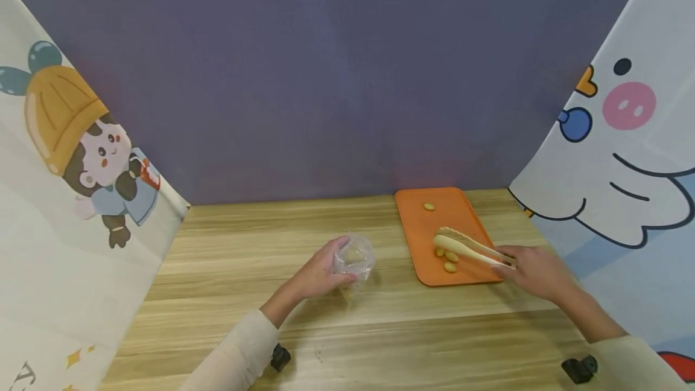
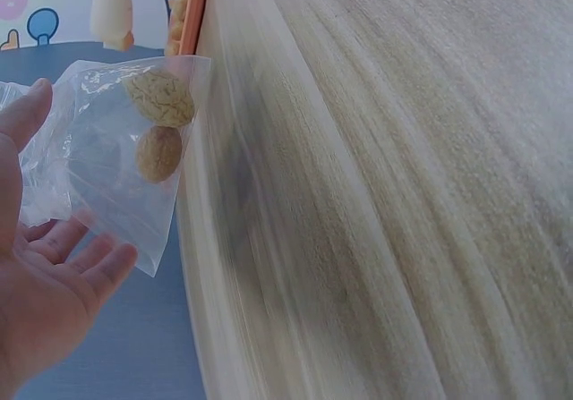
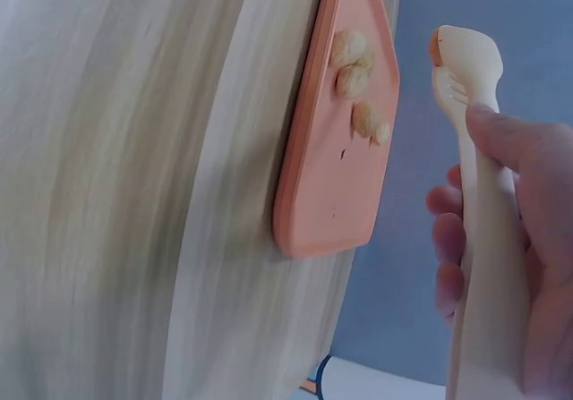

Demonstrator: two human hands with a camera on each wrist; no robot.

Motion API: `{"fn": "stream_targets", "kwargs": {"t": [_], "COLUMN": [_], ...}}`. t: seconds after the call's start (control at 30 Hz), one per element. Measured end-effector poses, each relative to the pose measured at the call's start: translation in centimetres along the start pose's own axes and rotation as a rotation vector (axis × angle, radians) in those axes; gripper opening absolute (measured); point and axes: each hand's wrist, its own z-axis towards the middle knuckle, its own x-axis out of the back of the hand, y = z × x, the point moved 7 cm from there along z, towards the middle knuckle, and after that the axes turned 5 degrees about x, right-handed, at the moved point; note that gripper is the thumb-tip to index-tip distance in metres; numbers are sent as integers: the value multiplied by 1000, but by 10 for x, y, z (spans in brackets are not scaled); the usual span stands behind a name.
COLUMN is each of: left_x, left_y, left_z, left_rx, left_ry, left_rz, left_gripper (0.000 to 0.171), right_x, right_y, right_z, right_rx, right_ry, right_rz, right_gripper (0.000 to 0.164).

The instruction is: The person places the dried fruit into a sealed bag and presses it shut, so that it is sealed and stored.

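My left hand [image 1: 324, 270] grips a clear plastic bag [image 1: 355, 257] by its upper part, thumb on one side and fingers on the other. Two wrinkled, walnut-like nuts [image 2: 159, 154] lie at the bottom of the bag in the left wrist view. My right hand [image 1: 537, 271] holds cream-coloured tongs [image 1: 469, 247], fingers and thumb wrapped round the arms. Their tips are close together with a small brownish thing [image 3: 436, 48] between them, mostly hidden. The tongs are over an orange tray [image 1: 418, 240], where several more nuts [image 1: 450, 267] lie.
The tray rests toward the back right of a wood-grain table [image 1: 244, 258]. A dark grey-blue wall [image 1: 347, 77] stands behind, with printed cartoon panels on both sides. Small black objects [image 1: 280, 357] show near both sleeves.
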Motion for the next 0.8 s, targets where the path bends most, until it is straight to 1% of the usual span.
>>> {"fn": "stream_targets", "kwargs": {"t": [0.13, 0.27, 0.5, 0.8], "left_x": [0, -1, 0, -1], "left_y": [0, 2, 6, 7], "left_z": [0, 1, 1, 3], "left_rx": [-5, -14, -17, -20], "left_ry": [5, 5, 10, 6], "left_rz": [-5, -13, -3, 8], "left_gripper": [92, 91, 91, 91], "right_x": [1, 1, 5, 10], "right_y": [-7, -15, -31, -47], "right_z": [5, 9, 17, 26], "right_rx": [25, 51, 29, 63], "right_ry": [31, 52, 34, 58], "right_rz": [19, 29, 48, 47], "right_gripper": [51, 47, 47, 49]}}
